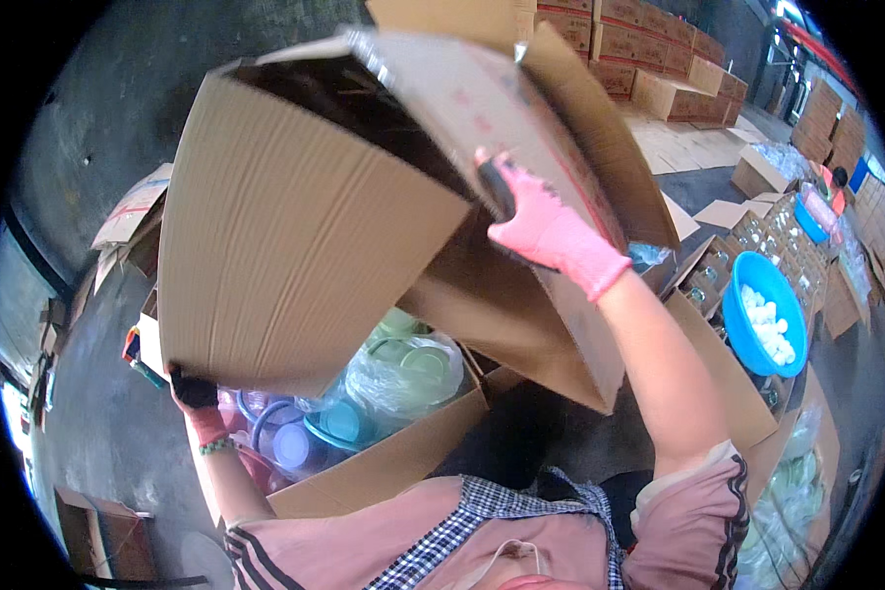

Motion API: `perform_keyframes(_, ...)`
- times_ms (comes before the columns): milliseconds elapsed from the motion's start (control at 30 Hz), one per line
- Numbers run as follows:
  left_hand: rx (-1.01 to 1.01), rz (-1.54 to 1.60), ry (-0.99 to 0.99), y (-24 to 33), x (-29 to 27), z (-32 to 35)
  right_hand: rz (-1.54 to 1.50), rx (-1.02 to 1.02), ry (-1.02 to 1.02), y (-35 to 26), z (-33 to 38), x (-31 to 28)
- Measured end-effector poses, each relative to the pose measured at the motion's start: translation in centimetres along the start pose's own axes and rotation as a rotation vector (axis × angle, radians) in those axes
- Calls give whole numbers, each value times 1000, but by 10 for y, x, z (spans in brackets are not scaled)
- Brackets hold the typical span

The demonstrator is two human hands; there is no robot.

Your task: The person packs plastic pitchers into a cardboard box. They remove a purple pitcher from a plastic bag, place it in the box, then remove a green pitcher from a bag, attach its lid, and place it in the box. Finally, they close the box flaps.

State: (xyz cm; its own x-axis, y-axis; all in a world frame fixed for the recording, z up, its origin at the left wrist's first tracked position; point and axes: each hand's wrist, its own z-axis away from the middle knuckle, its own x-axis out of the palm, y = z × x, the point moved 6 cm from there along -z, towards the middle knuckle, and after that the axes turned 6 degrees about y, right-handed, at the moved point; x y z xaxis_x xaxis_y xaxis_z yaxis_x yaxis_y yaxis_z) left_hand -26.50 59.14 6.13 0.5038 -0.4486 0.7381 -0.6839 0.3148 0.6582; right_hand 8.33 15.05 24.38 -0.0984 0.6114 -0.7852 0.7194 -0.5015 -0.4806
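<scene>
A large cardboard box (305, 226), flaps spread, is tilted up in front of me. My right hand (551, 226), in a pink glove with dark fingers, is closed on the edge of its taped side. My left hand (197, 398), gloved alike, pinches the lower corner of the big near flap. Under this box stands a lower open carton (403, 462) full of plastic ware. In it I see a clear plastic bag (433, 393) around green pieces, a blue plastic piece (344, 423), and some purple and pink ones. The raised flap hides the carton's far part.
To the right, a blue basin (757, 305) of white pieces rests on a divided carton of glass-like items. Bagged green ware (787, 501) lies nearer. Stacked cartons (649, 49) stand at the back, and another person (836, 187) is far right. Folded cardboard (133, 216) leans at left.
</scene>
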Motion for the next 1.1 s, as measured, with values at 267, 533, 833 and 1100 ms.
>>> perform_keyframes(267,275,-184,381,96,-105,47,248,-233,-159,-20,30,150)
perform_keyframes(533,653,-927,278,133,106,105,529,-377,-241,30,95,241)
perform_keyframes(833,1307,-1540,43,75,347,202,370,306,-111,144,132,132)
perform_keyframes(1100,1582,-1679,-850,-37,416,215,162,455,32,244,194,149)
